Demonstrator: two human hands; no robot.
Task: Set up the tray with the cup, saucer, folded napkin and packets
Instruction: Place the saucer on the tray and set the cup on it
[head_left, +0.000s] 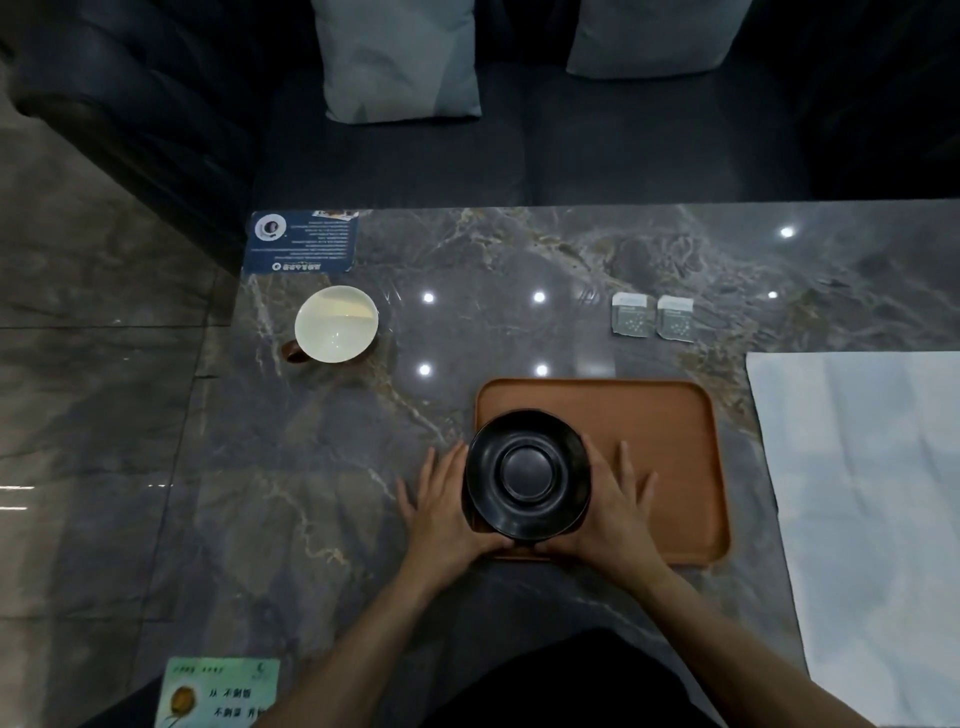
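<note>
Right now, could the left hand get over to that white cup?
Probably yes: only bare table lies between the left hand and the cup, though that hand is busy with the saucer.

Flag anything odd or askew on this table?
One thing: the black saucer overhangs the tray's near-left corner rather than sitting squarely inside, with the left hand and right hand at its sides. The napkin lies unfolded. The cup is upright, both packets lie flat; nothing spilled.
</note>
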